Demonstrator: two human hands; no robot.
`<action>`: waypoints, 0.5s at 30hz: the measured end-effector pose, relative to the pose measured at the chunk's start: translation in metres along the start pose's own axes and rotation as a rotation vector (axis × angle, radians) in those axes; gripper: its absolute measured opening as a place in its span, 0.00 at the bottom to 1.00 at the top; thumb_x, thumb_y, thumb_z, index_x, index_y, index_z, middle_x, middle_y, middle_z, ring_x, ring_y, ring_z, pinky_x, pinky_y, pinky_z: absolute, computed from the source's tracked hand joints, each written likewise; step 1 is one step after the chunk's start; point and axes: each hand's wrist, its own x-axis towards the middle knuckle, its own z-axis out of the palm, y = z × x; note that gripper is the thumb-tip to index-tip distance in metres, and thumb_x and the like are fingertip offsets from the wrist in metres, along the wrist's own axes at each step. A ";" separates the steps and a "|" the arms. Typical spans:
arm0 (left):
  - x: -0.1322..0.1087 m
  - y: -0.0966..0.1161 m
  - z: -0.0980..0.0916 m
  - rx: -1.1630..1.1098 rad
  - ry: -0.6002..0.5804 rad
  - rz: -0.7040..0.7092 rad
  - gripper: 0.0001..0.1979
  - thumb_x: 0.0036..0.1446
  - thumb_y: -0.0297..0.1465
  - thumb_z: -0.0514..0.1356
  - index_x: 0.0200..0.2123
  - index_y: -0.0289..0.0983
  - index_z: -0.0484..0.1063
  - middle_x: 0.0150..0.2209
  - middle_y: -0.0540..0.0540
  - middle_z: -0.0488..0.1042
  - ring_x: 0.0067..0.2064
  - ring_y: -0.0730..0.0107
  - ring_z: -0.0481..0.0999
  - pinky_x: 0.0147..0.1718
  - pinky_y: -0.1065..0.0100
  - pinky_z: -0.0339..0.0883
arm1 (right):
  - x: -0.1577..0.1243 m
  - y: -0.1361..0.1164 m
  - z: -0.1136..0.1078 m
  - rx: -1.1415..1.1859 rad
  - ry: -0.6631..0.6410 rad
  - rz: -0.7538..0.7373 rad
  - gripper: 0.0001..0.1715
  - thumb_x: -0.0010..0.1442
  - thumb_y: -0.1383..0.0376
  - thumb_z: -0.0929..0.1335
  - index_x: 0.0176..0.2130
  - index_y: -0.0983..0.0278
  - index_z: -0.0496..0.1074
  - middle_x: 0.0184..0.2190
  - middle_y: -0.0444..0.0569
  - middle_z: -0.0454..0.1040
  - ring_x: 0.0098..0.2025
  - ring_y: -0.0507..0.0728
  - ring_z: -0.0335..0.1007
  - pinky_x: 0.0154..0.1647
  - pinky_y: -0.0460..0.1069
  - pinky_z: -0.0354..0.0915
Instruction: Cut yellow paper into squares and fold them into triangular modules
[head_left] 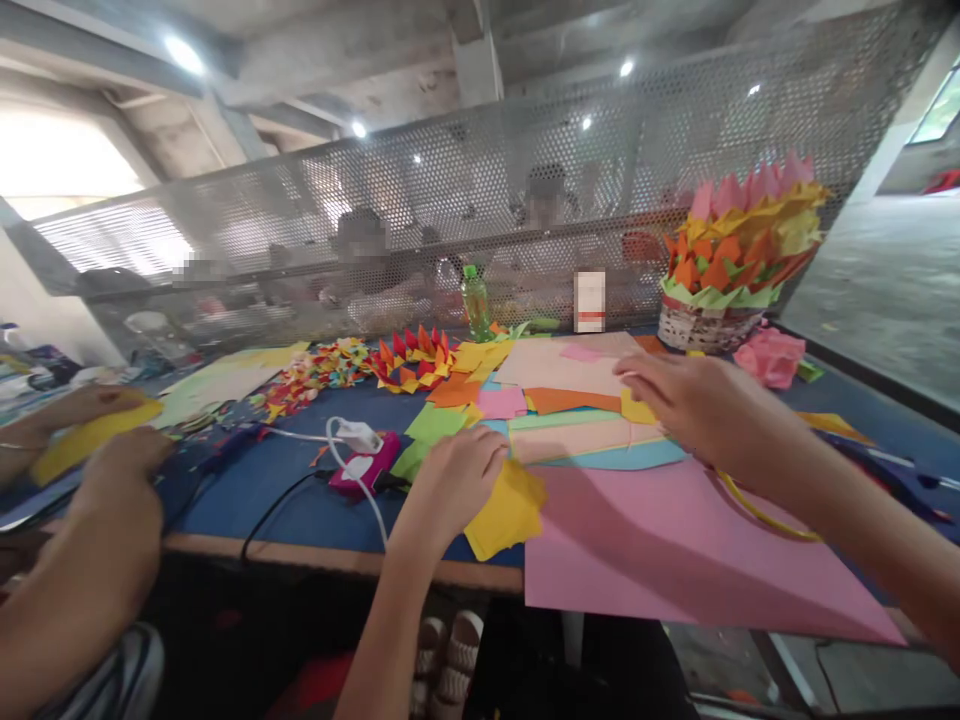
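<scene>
My left hand [457,478] is closed on a stack of yellow paper squares [508,510] near the table's front edge. Farther back, my right hand [686,395] rests fingers-down on a pile of colored paper sheets [577,425], pinching at a pale pink sheet's edge. A large pink sheet [675,545] lies under my right forearm and overhangs the front edge. A yellow ring [757,510] lies on it beneath my wrist.
Another person's hands [112,470] at the left hold yellow paper [86,435]. A white charger and cable [352,440], a magenta device [367,462], folded paper stars [409,358], a green bottle [475,300] and a basket of paper pieces [731,260] stand on the blue table [285,490]. A mesh screen [450,210] backs it.
</scene>
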 end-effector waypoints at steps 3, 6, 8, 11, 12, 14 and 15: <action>0.020 -0.002 -0.003 0.013 -0.078 0.029 0.19 0.74 0.41 0.66 0.61 0.38 0.76 0.61 0.39 0.78 0.56 0.56 0.82 0.55 0.50 0.81 | 0.033 -0.015 0.045 -0.064 -0.245 0.012 0.21 0.75 0.53 0.72 0.60 0.62 0.76 0.57 0.54 0.79 0.52 0.60 0.80 0.53 0.59 0.80; 0.047 -0.003 0.000 0.045 -0.131 0.032 0.20 0.74 0.40 0.66 0.62 0.38 0.75 0.62 0.39 0.77 0.57 0.55 0.82 0.55 0.49 0.81 | 0.059 -0.008 0.082 -0.124 -0.381 0.038 0.24 0.74 0.53 0.73 0.62 0.63 0.75 0.59 0.55 0.78 0.55 0.62 0.79 0.55 0.61 0.79; 0.066 -0.002 0.005 0.068 -0.137 0.043 0.20 0.74 0.41 0.66 0.62 0.39 0.75 0.62 0.39 0.77 0.57 0.55 0.81 0.56 0.49 0.81 | 0.070 0.001 0.098 -0.143 -0.428 0.013 0.25 0.74 0.53 0.73 0.63 0.62 0.75 0.61 0.55 0.77 0.56 0.62 0.79 0.57 0.62 0.79; 0.090 -0.001 0.018 0.102 -0.097 0.065 0.21 0.74 0.41 0.67 0.63 0.38 0.75 0.62 0.38 0.77 0.58 0.54 0.81 0.56 0.48 0.81 | 0.079 0.014 0.111 -0.136 -0.479 -0.101 0.25 0.74 0.53 0.73 0.63 0.62 0.75 0.62 0.56 0.76 0.58 0.63 0.78 0.59 0.63 0.78; 0.096 -0.002 0.022 0.112 -0.082 0.070 0.21 0.74 0.41 0.67 0.63 0.38 0.75 0.62 0.38 0.77 0.58 0.54 0.81 0.56 0.48 0.81 | 0.080 0.017 0.113 -0.132 -0.494 -0.138 0.25 0.74 0.53 0.73 0.63 0.62 0.75 0.62 0.56 0.76 0.58 0.63 0.78 0.59 0.63 0.78; 0.105 -0.006 0.030 0.128 -0.046 0.069 0.20 0.74 0.41 0.66 0.63 0.38 0.75 0.63 0.38 0.77 0.58 0.54 0.81 0.56 0.48 0.81 | 0.082 0.022 0.117 -0.131 -0.522 -0.186 0.24 0.74 0.53 0.73 0.63 0.62 0.75 0.62 0.56 0.77 0.58 0.62 0.78 0.58 0.63 0.78; 0.108 -0.008 0.033 0.133 -0.030 0.068 0.20 0.74 0.41 0.66 0.63 0.38 0.75 0.63 0.38 0.77 0.58 0.54 0.81 0.56 0.48 0.81 | 0.083 0.025 0.119 -0.134 -0.532 -0.198 0.23 0.74 0.53 0.73 0.62 0.61 0.75 0.61 0.55 0.77 0.57 0.62 0.78 0.58 0.62 0.78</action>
